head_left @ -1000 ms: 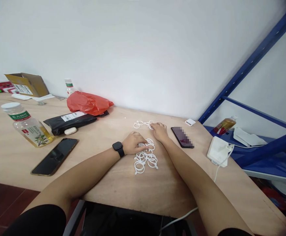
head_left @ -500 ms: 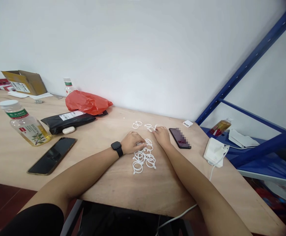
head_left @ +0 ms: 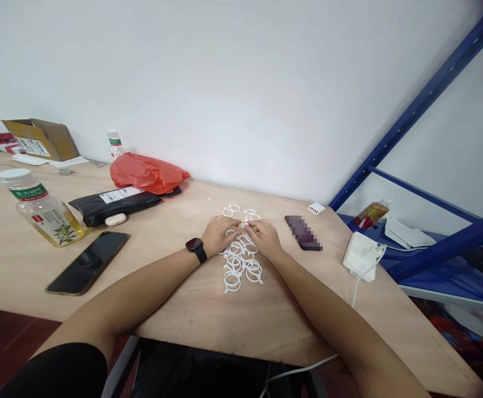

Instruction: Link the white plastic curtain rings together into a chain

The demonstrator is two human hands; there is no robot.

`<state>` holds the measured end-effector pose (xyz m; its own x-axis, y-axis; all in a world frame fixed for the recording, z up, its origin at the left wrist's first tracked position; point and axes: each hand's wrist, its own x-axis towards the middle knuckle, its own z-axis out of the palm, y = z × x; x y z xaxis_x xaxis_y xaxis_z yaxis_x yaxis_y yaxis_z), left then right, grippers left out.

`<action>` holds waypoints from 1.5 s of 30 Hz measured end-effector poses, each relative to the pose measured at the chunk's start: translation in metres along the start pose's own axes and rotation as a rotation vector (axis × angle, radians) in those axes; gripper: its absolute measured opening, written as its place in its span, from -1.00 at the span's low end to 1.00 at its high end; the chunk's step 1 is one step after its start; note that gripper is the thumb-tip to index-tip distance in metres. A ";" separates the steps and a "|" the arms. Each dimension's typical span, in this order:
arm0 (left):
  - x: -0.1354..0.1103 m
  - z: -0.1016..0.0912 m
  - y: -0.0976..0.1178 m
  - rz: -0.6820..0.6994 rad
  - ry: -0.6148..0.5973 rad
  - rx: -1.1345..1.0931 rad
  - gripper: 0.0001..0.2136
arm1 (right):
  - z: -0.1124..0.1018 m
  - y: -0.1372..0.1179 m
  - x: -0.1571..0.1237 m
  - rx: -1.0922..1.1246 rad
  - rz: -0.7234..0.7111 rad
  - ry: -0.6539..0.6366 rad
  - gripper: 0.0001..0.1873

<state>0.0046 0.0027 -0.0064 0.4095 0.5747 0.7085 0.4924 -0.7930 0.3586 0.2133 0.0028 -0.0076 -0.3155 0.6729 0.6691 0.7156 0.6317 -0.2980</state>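
Note:
My left hand [head_left: 220,233] and my right hand [head_left: 265,236] meet above the table, fingertips pinching a small white plastic ring [head_left: 244,224] between them. Fingers cover most of that ring. Just below lies a cluster of white plastic rings [head_left: 235,262] with small tabs, several of them overlapping; my hands partly hide its upper end. Beyond my fingers, a pair of linked-looking rings [head_left: 231,210] rests on the wood, with more rings [head_left: 250,214] to its right. A dark smartwatch [head_left: 195,249] is on my left wrist.
On the left stand a tea bottle [head_left: 45,213], a phone [head_left: 88,264], a black parcel [head_left: 113,203] and a red plastic bag [head_left: 148,172]. To the right lie another phone [head_left: 303,233], a white charger [head_left: 316,208] and a white adapter [head_left: 361,255] with cable, beside blue shelving [head_left: 415,110].
My right hand has drawn back toward me and left with a ring. My left hand has lifted off the cluster, moved slightly away from me, and its fingertips now meet the right hand's.

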 end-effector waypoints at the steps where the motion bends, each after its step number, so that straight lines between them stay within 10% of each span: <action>1: 0.000 0.000 -0.001 0.008 0.007 -0.007 -0.74 | 0.000 -0.005 -0.001 0.023 -0.033 0.009 -0.78; 34: 0.000 -0.008 0.005 0.076 -0.029 0.022 -0.81 | 0.005 -0.027 -0.009 0.129 -0.061 0.069 -0.86; 41: 0.001 -0.006 0.001 0.036 -0.031 0.037 -0.81 | 0.001 -0.010 -0.003 0.179 0.193 0.143 -0.80; 45: 0.001 -0.006 0.002 0.082 -0.087 0.008 -0.79 | 0.002 0.017 -0.001 0.103 0.238 -0.048 -0.72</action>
<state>0.0013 0.0003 -0.0008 0.5139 0.5233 0.6797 0.4606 -0.8368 0.2960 0.2246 0.0135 -0.0150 -0.1763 0.8232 0.5397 0.7065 0.4876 -0.5130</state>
